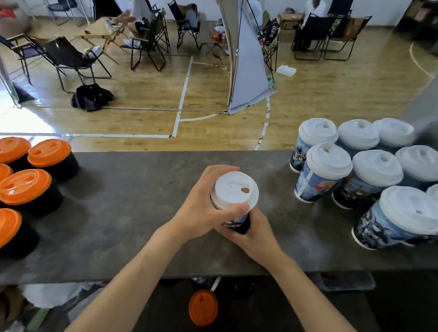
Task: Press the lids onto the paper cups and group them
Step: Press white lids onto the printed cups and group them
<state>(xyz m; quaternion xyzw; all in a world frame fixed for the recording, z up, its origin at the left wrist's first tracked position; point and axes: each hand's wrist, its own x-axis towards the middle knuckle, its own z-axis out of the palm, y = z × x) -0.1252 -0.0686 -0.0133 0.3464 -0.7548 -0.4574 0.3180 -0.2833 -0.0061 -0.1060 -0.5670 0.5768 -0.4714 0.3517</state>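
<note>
On the far left of the worktop (137,200) stands a cluster of five black cups with orange lids (24,186), packed close together; the leftmost are cut off by the frame edge. All five lids are on, so what is inside cannot be seen.

In the middle, near the front edge, both hands hold one printed cup (238,222) with a white lid (233,191) on top. The left hand (201,210) comes in from the left. Its fingers (219,169) curl round the far side of the lid and its thumb lies across the near rim, so it grips the lid closely. The right hand (256,233) sits lower and to the right, wrapped tightly round the cup's dark body just under the left thumb. The two hands touch. The cup tilts slightly, and I cannot tell whether its base rests on the worktop. Something brown shows through the lid's sip hole.

To the right is a group of eight printed cups with white lids (328,161), standing in touching rows, with the last one cropped at the right edge. Every one is lidded, so the contents are hidden. This group is well apart from the held cup.

Below the near edge of the worktop, between the forearms, lies a single orange lid (203,307).
</note>
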